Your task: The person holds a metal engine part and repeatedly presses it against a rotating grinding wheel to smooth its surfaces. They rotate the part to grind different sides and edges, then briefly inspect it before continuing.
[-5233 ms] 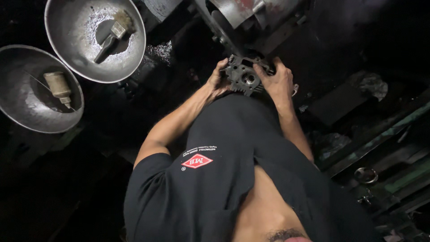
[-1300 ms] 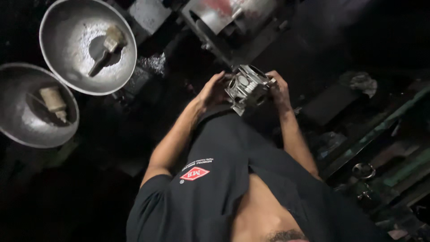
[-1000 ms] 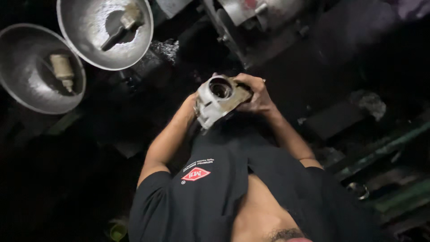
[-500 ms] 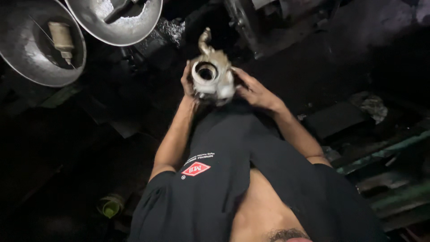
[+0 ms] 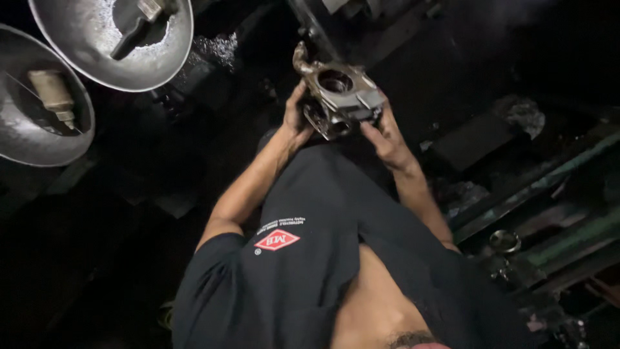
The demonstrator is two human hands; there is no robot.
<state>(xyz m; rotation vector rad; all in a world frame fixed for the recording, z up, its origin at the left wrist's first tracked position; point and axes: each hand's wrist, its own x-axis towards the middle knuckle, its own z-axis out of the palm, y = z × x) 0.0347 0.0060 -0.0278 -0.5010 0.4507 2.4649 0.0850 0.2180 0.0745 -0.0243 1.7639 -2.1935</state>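
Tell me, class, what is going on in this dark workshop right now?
A person in a dark shirt holds a grey metal engine part in both hands, the left hand on one side, the right hand on the other, its round bore facing up. Two metal bowls to the side hold smaller parts.

Red diamond-shaped label (image 5: 277, 240) with white edging on black shirt (image 5: 310, 271)

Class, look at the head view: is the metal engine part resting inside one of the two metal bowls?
No, the metal engine part is held up between the left hand and right hand, apart from both bowls.
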